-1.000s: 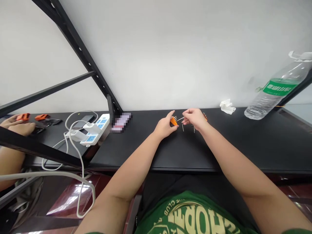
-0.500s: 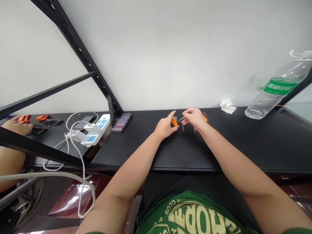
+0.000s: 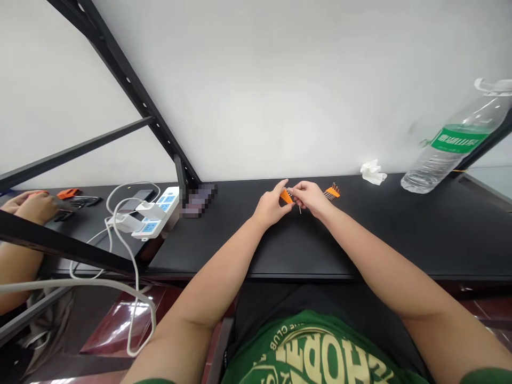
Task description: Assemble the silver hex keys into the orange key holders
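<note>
My left hand (image 3: 272, 207) is closed round the edges of an orange hex key holder (image 3: 286, 196), thumb and fingers on opposite sides. A few metal key ends show at its upper right side. My right hand (image 3: 307, 197) pinches a thin metal hex key (image 3: 290, 193) against that holder; the fingers cover most of it. Below the right fingertips a short length of another thin metal rod (image 3: 300, 210) shows on the black table. Just right of my right hand lies a second orange holder (image 3: 332, 192) with several metal keys in it.
A large clear water bottle (image 3: 444, 146) stands at the right, with crumpled tissue (image 3: 373, 173) beside it. At the left are a white power strip (image 3: 164, 210) with cables, a black metal frame (image 3: 132, 85), and a co-worker's hands (image 3: 34, 207) near an orange holder (image 3: 69, 193).
My right hand has moved left and slightly down, bringing the hex key to the holder in my left hand. The second orange holder is now uncovered. My left hand stays put.
</note>
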The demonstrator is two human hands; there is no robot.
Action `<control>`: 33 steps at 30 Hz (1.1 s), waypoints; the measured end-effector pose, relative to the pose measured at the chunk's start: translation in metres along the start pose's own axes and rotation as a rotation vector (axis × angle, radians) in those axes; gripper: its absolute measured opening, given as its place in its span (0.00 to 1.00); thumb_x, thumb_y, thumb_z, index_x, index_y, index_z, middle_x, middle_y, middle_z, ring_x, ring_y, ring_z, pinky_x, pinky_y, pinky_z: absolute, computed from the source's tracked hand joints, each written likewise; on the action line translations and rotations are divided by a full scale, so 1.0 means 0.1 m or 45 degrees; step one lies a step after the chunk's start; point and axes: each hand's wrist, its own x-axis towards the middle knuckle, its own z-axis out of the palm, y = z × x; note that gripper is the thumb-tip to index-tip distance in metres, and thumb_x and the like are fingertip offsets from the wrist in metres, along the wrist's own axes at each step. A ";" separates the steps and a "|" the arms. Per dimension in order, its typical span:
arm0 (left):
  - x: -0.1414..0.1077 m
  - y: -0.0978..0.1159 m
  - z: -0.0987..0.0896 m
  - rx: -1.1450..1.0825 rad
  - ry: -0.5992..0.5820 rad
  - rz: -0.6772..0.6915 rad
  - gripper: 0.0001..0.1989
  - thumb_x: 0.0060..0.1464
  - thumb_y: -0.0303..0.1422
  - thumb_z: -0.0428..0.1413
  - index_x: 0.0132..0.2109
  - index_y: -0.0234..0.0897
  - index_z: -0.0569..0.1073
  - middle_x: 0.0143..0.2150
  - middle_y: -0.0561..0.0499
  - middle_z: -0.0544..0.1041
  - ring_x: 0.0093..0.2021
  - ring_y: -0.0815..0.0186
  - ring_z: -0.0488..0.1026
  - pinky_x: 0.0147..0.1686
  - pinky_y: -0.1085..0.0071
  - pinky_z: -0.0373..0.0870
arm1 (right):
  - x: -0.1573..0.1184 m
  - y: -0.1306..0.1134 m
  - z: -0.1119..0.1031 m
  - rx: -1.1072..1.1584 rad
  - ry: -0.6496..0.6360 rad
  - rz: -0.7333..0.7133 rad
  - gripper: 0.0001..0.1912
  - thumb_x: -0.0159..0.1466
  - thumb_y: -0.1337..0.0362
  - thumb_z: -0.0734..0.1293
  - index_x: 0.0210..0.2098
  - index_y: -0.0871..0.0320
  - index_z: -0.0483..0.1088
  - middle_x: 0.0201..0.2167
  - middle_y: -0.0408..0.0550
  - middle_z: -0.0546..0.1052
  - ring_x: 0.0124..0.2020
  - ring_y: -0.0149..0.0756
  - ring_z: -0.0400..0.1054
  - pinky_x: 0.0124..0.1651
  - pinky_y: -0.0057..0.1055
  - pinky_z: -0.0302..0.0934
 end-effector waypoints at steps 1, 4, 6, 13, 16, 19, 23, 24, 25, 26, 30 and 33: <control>0.00 0.00 0.00 -0.025 0.025 0.001 0.40 0.55 0.37 0.63 0.72 0.41 0.59 0.51 0.50 0.80 0.45 0.64 0.78 0.49 0.69 0.73 | 0.01 0.02 0.01 -0.009 0.001 -0.025 0.14 0.64 0.59 0.73 0.32 0.59 0.66 0.20 0.39 0.69 0.16 0.23 0.58 0.17 0.21 0.50; 0.00 -0.01 0.02 -0.105 0.069 0.007 0.37 0.56 0.37 0.63 0.70 0.40 0.61 0.53 0.49 0.80 0.45 0.65 0.78 0.49 0.70 0.73 | 0.05 0.07 -0.02 -0.181 -0.017 -0.125 0.14 0.67 0.53 0.68 0.35 0.58 0.66 0.22 0.38 0.68 0.19 0.25 0.57 0.22 0.22 0.51; 0.01 -0.03 0.02 -0.145 0.101 0.018 0.35 0.57 0.37 0.63 0.69 0.41 0.63 0.52 0.49 0.79 0.46 0.66 0.78 0.50 0.71 0.73 | 0.08 0.08 -0.10 -0.481 0.006 -0.274 0.16 0.70 0.51 0.65 0.35 0.58 0.69 0.25 0.41 0.71 0.25 0.28 0.62 0.28 0.24 0.55; 0.04 -0.17 0.04 -0.174 0.117 -0.069 0.31 0.58 0.39 0.62 0.66 0.42 0.67 0.46 0.51 0.79 0.43 0.68 0.76 0.48 0.70 0.74 | 0.09 0.03 -0.45 -1.630 -0.273 -0.506 0.13 0.69 0.68 0.63 0.48 0.56 0.77 0.49 0.55 0.73 0.49 0.43 0.68 0.48 0.34 0.60; 0.04 -0.18 0.05 -0.217 0.092 -0.105 0.34 0.56 0.40 0.63 0.67 0.41 0.65 0.44 0.52 0.78 0.39 0.68 0.75 0.45 0.70 0.74 | 0.06 0.03 -0.45 -1.825 -0.374 -0.473 0.19 0.68 0.72 0.60 0.51 0.52 0.77 0.52 0.56 0.72 0.53 0.48 0.65 0.48 0.37 0.60; 0.04 -0.16 0.05 -0.233 0.072 -0.108 0.36 0.55 0.39 0.64 0.68 0.40 0.63 0.42 0.53 0.79 0.36 0.70 0.74 0.43 0.70 0.74 | 0.02 0.01 -0.39 -1.882 -0.430 -0.518 0.16 0.69 0.69 0.61 0.47 0.51 0.78 0.51 0.55 0.72 0.50 0.48 0.65 0.46 0.38 0.59; 0.04 -0.14 0.04 -0.252 0.074 -0.120 0.37 0.54 0.38 0.64 0.68 0.40 0.62 0.42 0.53 0.79 0.37 0.70 0.75 0.44 0.71 0.74 | -0.03 -0.01 -0.27 -1.947 -0.455 -0.564 0.13 0.69 0.66 0.62 0.39 0.56 0.79 0.46 0.57 0.74 0.47 0.47 0.66 0.43 0.37 0.59; 0.04 -0.15 0.04 -0.258 0.070 -0.120 0.37 0.54 0.38 0.64 0.68 0.40 0.62 0.42 0.53 0.79 0.37 0.70 0.75 0.44 0.71 0.74 | -0.04 -0.01 -0.23 -1.972 -0.460 -0.557 0.12 0.69 0.67 0.62 0.38 0.58 0.78 0.45 0.58 0.74 0.46 0.47 0.66 0.43 0.36 0.59; 0.04 -0.15 0.04 -0.258 0.065 -0.116 0.37 0.54 0.38 0.64 0.68 0.40 0.62 0.42 0.53 0.79 0.37 0.70 0.75 0.44 0.71 0.74 | -0.05 0.00 -0.20 -1.990 -0.469 -0.553 0.11 0.68 0.68 0.62 0.37 0.59 0.78 0.44 0.59 0.75 0.46 0.47 0.67 0.42 0.36 0.59; 0.04 -0.16 0.04 -0.250 0.060 -0.109 0.37 0.54 0.37 0.64 0.69 0.40 0.61 0.42 0.54 0.79 0.36 0.70 0.75 0.44 0.71 0.73 | -0.05 0.00 -0.17 -1.998 -0.478 -0.555 0.10 0.66 0.68 0.63 0.37 0.61 0.77 0.43 0.60 0.75 0.45 0.47 0.67 0.41 0.36 0.59; 0.06 -0.18 0.04 -0.192 0.075 -0.074 0.39 0.53 0.36 0.64 0.69 0.40 0.61 0.45 0.52 0.80 0.38 0.68 0.75 0.45 0.70 0.73 | -0.04 0.02 -0.14 -1.838 -0.421 -0.560 0.06 0.62 0.67 0.66 0.36 0.61 0.74 0.39 0.57 0.77 0.38 0.42 0.69 0.37 0.33 0.57; 0.07 -0.19 0.02 -0.165 0.090 -0.089 0.40 0.52 0.35 0.65 0.69 0.40 0.60 0.51 0.49 0.79 0.43 0.66 0.77 0.49 0.68 0.73 | 0.00 0.01 -0.23 -1.603 -0.262 -0.472 0.05 0.62 0.65 0.66 0.37 0.58 0.72 0.35 0.50 0.77 0.31 0.35 0.67 0.33 0.30 0.53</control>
